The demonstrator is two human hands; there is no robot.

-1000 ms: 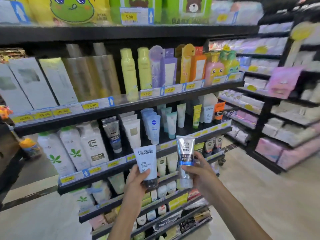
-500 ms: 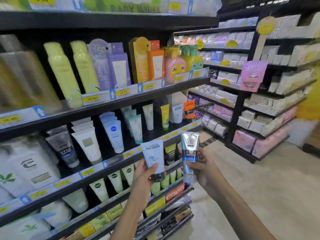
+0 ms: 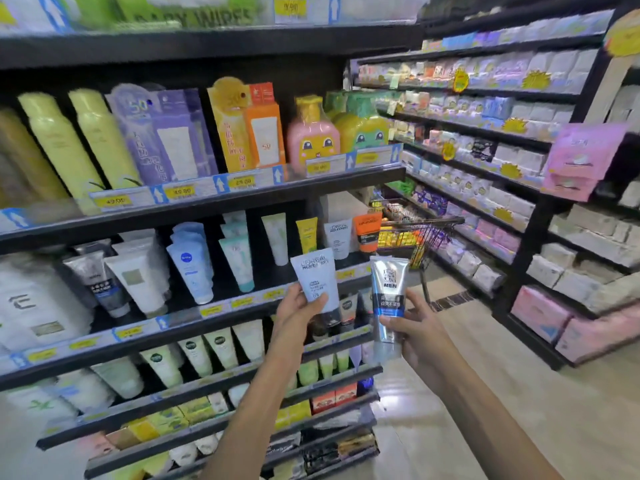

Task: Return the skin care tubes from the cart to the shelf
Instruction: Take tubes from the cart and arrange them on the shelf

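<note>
Head view: shop aisle, black shelf [image 3: 221, 202] ahead.
Left hand [image 3: 298, 311]: grips pale blue tube [image 3: 317, 284], in front of the shelf.
Right hand [image 3: 417, 329]: grips silver tube [image 3: 387, 301], just beside the shelf's right end.
Cart [image 3: 412, 233]: beyond that end.

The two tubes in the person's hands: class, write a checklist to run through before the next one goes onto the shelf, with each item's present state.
1. Left hand grips the pale blue L'Oreal Men Expert tube: ok.
2. Right hand grips the silver and blue tube marked MEN: ok.
3. Matching white L'Oreal tube found on the black shelf: ok.
4. Matching row for the silver tube: cannot tell.
5. Free slot beside the match: cannot tell.
</note>
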